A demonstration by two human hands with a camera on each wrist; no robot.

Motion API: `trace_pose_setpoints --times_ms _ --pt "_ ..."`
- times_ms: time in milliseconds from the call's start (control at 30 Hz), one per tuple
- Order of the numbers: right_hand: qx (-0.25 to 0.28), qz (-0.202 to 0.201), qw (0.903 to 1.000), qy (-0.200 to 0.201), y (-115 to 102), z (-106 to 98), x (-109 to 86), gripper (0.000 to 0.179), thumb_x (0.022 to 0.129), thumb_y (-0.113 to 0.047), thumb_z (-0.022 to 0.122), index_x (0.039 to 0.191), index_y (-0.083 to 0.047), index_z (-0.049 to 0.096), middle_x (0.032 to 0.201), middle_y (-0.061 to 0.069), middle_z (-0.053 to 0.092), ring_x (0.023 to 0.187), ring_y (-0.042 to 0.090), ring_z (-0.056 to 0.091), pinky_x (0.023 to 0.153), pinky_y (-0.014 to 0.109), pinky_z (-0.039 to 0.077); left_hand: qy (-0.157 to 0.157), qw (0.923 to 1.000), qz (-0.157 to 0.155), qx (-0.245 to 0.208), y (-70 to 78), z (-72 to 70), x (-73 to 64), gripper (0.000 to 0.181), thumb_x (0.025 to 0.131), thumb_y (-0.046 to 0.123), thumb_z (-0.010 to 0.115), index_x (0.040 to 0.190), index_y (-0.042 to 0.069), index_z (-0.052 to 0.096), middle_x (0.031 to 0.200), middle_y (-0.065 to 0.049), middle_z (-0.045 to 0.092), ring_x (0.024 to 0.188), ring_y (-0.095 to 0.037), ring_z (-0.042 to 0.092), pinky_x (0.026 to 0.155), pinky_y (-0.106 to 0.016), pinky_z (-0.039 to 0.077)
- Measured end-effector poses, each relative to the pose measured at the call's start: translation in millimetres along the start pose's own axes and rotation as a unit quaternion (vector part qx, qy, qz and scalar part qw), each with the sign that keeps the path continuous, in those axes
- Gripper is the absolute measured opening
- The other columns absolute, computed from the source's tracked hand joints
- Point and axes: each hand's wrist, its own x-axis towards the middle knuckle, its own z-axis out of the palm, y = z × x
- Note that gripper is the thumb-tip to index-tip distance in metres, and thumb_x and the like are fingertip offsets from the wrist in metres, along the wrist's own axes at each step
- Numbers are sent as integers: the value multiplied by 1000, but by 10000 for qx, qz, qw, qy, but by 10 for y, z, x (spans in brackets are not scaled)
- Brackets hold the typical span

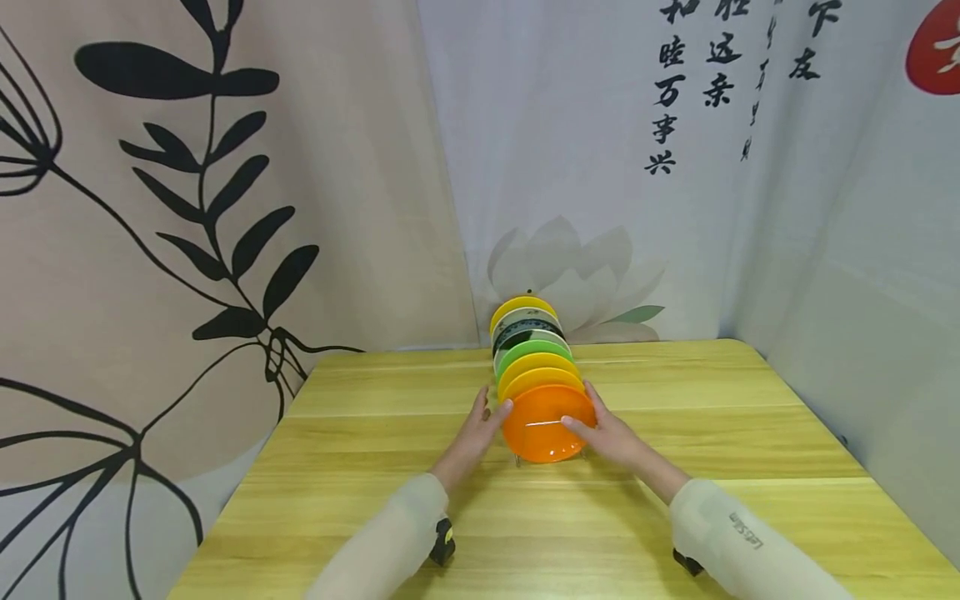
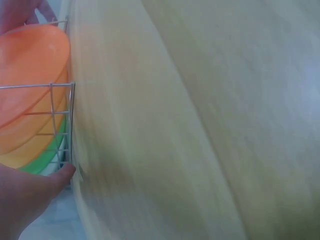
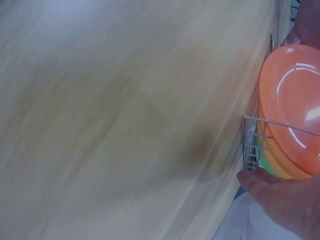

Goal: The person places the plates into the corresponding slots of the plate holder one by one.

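Note:
A row of plates stands on edge, one behind another, in a silver wire dish rack [image 2: 51,85]. In front is an orange plate [image 1: 551,446]; yellow plates [image 1: 542,377], a green plate [image 1: 534,346], pale and dark-patterned plates, and another yellow plate [image 1: 521,303] stand behind it. My left hand [image 1: 480,429] holds the rack's left side, its tip right at the corner wires in the left wrist view. From the right side my right hand [image 1: 613,435] grips the rack, its thumb overlapping the orange plate in the head view. Plates and wires hide some of my fingers.
The rack stands on a light wooden table [image 1: 360,492], with the row running toward the back edge. Behind and beside the table hang printed cloths [image 1: 360,167]. A black strap device [image 1: 443,542] sits at my left wrist, another [image 1: 687,562] at the right.

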Motion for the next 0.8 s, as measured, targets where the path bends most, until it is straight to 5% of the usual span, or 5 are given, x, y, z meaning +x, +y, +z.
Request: trace_pose_setpoints --times_ms 800 --pt "-35 61 9999 88 -98 157 -10 98 95 -61 52 160 -15 -7 161 23 18 141 47 29 114 62 23 173 9998 89 -92 -87 -127 63 99 91 66 56 160 13 8 163 -21 10 147 -43 16 115 -59 22"
